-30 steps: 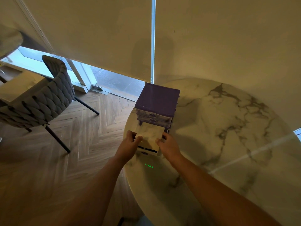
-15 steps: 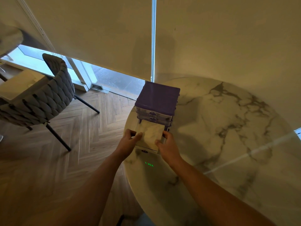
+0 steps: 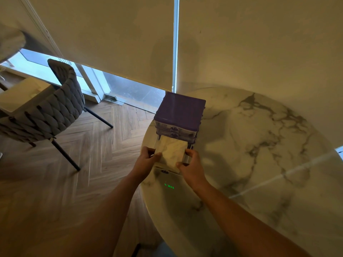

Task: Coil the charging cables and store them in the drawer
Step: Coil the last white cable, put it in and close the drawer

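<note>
A small purple-topped drawer unit [image 3: 181, 111] stands at the left edge of the round marble table [image 3: 259, 145]. Its two upper clear drawers are closed. The bottom clear drawer [image 3: 170, 153] is pulled out toward me, and the marble shows through it. My left hand [image 3: 146, 161] grips the drawer's left side and my right hand [image 3: 191, 164] grips its right side, thumbs over the rim. I see no charging cable in view, and none shows inside the drawer.
A small green light reflection [image 3: 169, 186] lies on the table just in front of the drawer. A grey woven chair [image 3: 46, 112] stands on the wooden floor to the left. Cream blinds [image 3: 115, 39] hang behind the table.
The bottom drawer has slid back a little toward the unit between my hands. Both hands stayed on its sides and moved with it.
</note>
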Motion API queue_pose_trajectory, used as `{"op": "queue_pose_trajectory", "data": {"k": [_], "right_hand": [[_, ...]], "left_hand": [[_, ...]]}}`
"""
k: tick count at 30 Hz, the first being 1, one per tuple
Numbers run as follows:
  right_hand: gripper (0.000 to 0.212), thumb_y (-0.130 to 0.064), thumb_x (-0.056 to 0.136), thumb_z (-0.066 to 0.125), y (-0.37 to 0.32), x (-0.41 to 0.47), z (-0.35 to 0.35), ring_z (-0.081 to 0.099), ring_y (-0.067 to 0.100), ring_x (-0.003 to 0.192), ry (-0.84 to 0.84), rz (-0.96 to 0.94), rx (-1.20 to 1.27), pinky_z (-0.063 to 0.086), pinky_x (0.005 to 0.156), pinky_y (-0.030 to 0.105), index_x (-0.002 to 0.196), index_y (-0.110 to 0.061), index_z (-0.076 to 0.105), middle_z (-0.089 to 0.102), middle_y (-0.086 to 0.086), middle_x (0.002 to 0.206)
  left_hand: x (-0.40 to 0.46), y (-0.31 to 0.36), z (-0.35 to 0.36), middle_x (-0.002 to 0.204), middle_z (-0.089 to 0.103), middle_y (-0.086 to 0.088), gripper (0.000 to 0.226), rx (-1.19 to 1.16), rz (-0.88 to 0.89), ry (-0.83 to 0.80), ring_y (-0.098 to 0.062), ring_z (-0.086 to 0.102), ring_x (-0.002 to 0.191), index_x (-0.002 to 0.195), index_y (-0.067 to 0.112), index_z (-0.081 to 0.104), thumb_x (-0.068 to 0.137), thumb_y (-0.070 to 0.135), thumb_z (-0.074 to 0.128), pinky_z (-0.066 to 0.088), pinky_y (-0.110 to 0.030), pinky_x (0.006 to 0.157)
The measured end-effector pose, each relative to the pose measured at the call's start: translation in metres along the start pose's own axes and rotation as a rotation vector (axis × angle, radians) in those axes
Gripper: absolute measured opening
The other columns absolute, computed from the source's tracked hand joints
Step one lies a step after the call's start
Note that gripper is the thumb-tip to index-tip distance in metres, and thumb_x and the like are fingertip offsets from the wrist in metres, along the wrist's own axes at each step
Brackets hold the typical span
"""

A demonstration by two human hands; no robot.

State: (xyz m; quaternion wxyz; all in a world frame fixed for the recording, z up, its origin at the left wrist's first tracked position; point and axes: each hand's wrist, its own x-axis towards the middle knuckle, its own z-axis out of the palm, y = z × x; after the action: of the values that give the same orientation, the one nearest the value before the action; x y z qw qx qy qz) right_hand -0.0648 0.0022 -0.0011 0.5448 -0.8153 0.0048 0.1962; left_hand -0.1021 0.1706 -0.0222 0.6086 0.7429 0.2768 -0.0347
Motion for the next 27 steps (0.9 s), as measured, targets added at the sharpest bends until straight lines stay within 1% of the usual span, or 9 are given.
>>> {"op": "queue_pose_trajectory", "data": {"k": [2,5,8,10,12,16,18,24,27], "right_hand": [[0.056,-0.008,0.083,0.069,-0.001,0.000,0.000,0.053,0.014,0.109,0.002,-0.002,-0.002,0.041,0.075,0.011,0.131,-0.017,0.041,0.045,0.002,0.135],[0.057,-0.006,0.081,0.070,-0.002,0.002,-0.001,0.054,0.018,0.114,0.007,0.019,-0.009,0.045,0.083,0.019,0.130,-0.015,0.042,0.047,0.005,0.135],[0.057,-0.005,0.082,0.070,-0.005,0.002,-0.001,0.055,0.016,0.110,-0.017,0.086,0.004,0.045,0.080,0.019,0.131,-0.013,0.041,0.051,0.005,0.132],[0.057,-0.004,0.082,0.070,-0.005,0.002,-0.001,0.057,0.016,0.108,-0.027,0.129,0.030,0.045,0.078,0.019,0.130,-0.012,0.042,0.056,0.007,0.129],[0.056,-0.004,0.080,0.071,-0.005,0.003,0.000,0.058,0.018,0.110,-0.034,0.162,0.059,0.048,0.083,0.023,0.128,-0.013,0.043,0.057,0.007,0.127],[0.059,-0.009,0.077,0.075,-0.005,0.005,-0.001,0.058,0.019,0.108,-0.065,0.204,0.103,0.052,0.092,0.035,0.127,-0.014,0.044,0.057,0.003,0.121],[0.059,-0.010,0.076,0.075,-0.001,0.007,0.000,0.059,0.021,0.108,-0.068,0.236,0.112,0.052,0.093,0.038,0.127,-0.015,0.044,0.058,0.003,0.121],[0.059,-0.006,0.074,0.075,0.006,0.011,0.002,0.062,0.022,0.104,-0.066,0.285,0.140,0.053,0.092,0.042,0.124,-0.013,0.046,0.061,0.006,0.117],[0.056,-0.006,0.074,0.074,0.007,0.014,0.001,0.064,0.024,0.095,-0.055,0.311,0.228,0.055,0.088,0.044,0.122,-0.012,0.045,0.063,0.009,0.108]], "left_hand": [[-0.002,0.002,0.000,0.112,0.054,0.001,0.032,0.003,0.012,-0.003,-0.019,0.055,0.107,0.116,0.016,0.041,0.093,0.030,0.058,0.047,-0.033,0.088],[-0.003,0.006,0.001,0.115,0.050,0.002,0.033,0.010,0.023,-0.009,-0.016,0.052,0.107,0.117,0.017,0.038,0.094,0.029,0.057,0.044,-0.030,0.087],[-0.004,0.006,0.002,0.115,0.049,0.003,0.034,0.002,0.018,-0.012,-0.015,0.051,0.107,0.117,0.017,0.038,0.093,0.028,0.059,0.044,-0.028,0.084],[-0.003,0.006,0.003,0.116,0.049,0.003,0.037,0.003,0.007,-0.010,-0.016,0.051,0.107,0.117,0.019,0.037,0.091,0.031,0.061,0.045,-0.029,0.084],[-0.002,0.006,0.003,0.118,0.049,0.001,0.040,0.026,-0.001,0.005,-0.017,0.051,0.107,0.116,0.019,0.036,0.090,0.036,0.061,0.046,-0.033,0.088],[-0.001,0.010,0.005,0.109,0.051,0.001,0.042,0.087,0.016,0.045,-0.021,0.056,0.104,0.115,0.018,0.035,0.091,0.041,0.058,0.045,-0.031,0.081],[-0.001,0.012,0.006,0.111,0.051,0.000,0.044,0.113,0.015,0.046,-0.020,0.055,0.103,0.118,0.016,0.035,0.091,0.042,0.058,0.045,-0.031,0.081],[-0.003,0.015,0.007,0.114,0.049,0.001,0.043,0.148,0.017,0.054,-0.017,0.052,0.103,0.116,0.018,0.035,0.090,0.043,0.060,0.043,-0.029,0.080],[-0.004,0.018,0.007,0.112,0.050,0.000,0.043,0.140,0.019,0.052,-0.018,0.054,0.101,0.117,0.016,0.035,0.091,0.042,0.059,0.044,-0.029,0.078]]}}
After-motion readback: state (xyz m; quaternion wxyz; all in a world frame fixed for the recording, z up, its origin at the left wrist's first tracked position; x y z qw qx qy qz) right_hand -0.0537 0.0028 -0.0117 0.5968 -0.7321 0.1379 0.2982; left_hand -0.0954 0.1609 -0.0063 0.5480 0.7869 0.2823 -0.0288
